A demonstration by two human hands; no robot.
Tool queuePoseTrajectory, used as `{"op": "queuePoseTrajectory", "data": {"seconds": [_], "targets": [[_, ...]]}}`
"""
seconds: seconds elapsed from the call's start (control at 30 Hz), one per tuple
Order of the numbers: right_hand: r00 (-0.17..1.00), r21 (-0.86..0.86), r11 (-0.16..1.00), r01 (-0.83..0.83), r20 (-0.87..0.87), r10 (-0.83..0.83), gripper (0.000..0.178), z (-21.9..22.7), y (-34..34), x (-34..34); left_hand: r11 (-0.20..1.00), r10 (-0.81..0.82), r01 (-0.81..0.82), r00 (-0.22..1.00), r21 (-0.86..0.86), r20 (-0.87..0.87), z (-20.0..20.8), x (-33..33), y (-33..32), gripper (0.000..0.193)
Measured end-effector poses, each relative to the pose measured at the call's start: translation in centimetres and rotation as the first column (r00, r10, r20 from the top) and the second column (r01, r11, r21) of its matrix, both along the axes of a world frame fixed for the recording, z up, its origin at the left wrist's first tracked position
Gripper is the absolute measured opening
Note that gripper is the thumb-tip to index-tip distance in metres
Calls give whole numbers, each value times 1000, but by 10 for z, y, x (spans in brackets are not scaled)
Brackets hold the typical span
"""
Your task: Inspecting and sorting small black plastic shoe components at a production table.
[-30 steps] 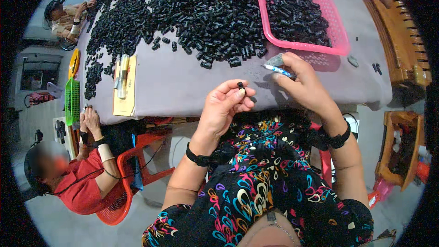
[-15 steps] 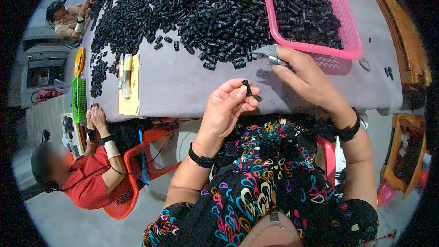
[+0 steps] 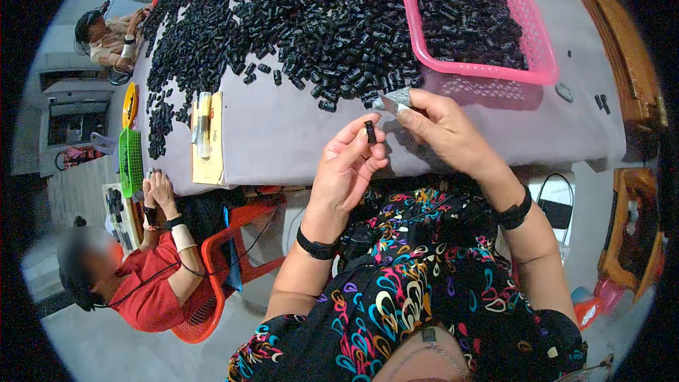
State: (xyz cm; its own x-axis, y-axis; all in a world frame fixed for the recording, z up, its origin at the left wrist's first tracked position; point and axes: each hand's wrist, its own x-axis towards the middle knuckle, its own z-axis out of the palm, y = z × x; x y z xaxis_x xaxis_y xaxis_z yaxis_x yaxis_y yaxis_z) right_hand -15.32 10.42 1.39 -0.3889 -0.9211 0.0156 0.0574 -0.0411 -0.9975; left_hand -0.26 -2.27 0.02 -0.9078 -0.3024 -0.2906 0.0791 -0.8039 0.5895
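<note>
My left hand (image 3: 341, 173) pinches a small black plastic part (image 3: 370, 133) between thumb and fingertips, above the near side of the table. To its right, my right hand (image 3: 447, 131) grips a small knife (image 3: 390, 105); the pointed metal blade shows beyond the thumb and the handle is hidden in the hand. Grey wrapping (image 3: 400, 95) lies along the index finger of that hand. The blade is just above and right of the black part, apart from it. Beyond both hands spreads a large heap of similar black parts (image 3: 339, 35).
A pink basket (image 3: 488, 76) with black parts stands at the back right. Left on the table (image 3: 283, 141) lie a yellow pad (image 3: 216, 138) and a clear tube (image 3: 204, 124). A green basket (image 3: 131, 163) is near a person in red (image 3: 152, 286); another person (image 3: 109, 39) sits farther off.
My right hand has moved left and down, bringing the blade near the black part. My left hand has shifted slightly left, and the part now stands more upright in its fingers.
</note>
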Motion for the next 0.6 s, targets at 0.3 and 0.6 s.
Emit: {"op": "queuePoseTrajectory", "data": {"seconds": [0.3,0.6], "targets": [[931,-159,976,149,-309,-193,43,-1,11,19,999,8,-5,998,-44,62,-4,4,8,22],[875,-237,948,215,-384,-294,32,-5,8,33,994,-9,18,996,-104,83,0,-7,24,24]]}}
